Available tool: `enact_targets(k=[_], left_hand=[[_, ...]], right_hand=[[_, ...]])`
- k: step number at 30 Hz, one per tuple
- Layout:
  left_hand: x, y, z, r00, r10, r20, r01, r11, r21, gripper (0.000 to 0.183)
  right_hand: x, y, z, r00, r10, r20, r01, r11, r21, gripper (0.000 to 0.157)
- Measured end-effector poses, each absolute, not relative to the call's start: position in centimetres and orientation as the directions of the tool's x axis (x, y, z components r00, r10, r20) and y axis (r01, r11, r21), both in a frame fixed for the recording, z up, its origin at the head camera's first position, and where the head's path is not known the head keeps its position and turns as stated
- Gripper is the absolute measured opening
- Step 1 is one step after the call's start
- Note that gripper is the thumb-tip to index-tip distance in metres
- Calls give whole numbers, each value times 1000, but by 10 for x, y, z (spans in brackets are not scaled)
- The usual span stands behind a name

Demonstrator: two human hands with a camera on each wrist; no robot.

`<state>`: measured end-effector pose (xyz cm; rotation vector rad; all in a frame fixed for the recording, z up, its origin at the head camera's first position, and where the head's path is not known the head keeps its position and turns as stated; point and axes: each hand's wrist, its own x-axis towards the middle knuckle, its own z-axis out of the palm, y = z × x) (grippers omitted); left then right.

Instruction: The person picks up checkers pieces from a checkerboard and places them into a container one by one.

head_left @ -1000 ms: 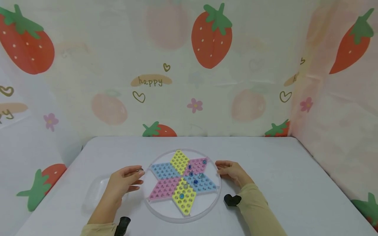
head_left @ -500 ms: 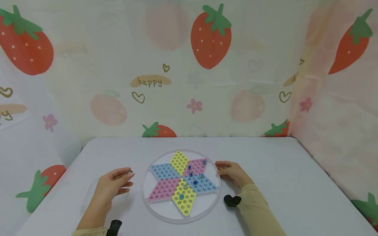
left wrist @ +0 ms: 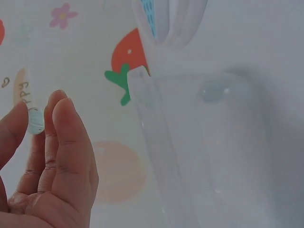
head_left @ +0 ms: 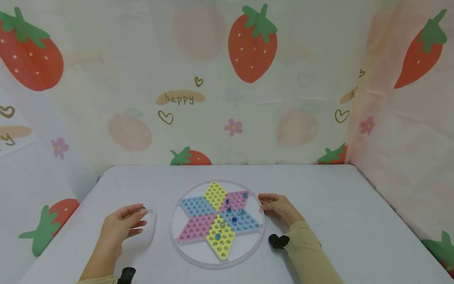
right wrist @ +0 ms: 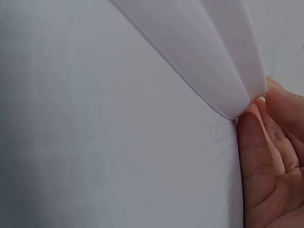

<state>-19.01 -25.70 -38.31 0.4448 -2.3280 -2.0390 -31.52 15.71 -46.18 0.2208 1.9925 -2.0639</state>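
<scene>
Held off to the left, my left hand [head_left: 122, 225] pinches a clear, pale green-blue glass marble [left wrist: 36, 121] between thumb and fingertips. It overlaps a clear plastic tray [head_left: 152, 227], where another pale marble [left wrist: 214, 91] shows in the left wrist view. A round Chinese checkers board [head_left: 198, 258] with a yellow, pink and blue star lies in the middle of the table. Several glass marbles sit in its holes, among them a blue one [head_left: 234, 219]. My right hand [head_left: 280, 209] holds the board's right rim, which runs between thumb and fingers in the right wrist view.
The white table [head_left: 319, 189] reaches back to a hanging cloth [head_left: 301, 59] printed with strawberries. Cloth also hangs along the left and right sides. A black strap piece [head_left: 278, 241] is on the right wrist, another [head_left: 127, 275] on the left.
My left hand has moved left with the marble, away from the board's left edge and over the tray. My right hand and the board have stayed in place.
</scene>
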Motion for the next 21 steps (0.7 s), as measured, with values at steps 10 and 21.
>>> enact_targets(k=[10, 21], left_hand=[[-190, -269, -389, -952, -247, -181, -211, 102, 972, 48], [-193, -279, -395, -945, -270, -187, -228, 127, 965, 55]], right_hand=[[-315, 156, -460, -954, -96, -285, 289, -29, -957, 51], [-315, 157, -460, -952, -71, -299, 300, -6, -954, 49]])
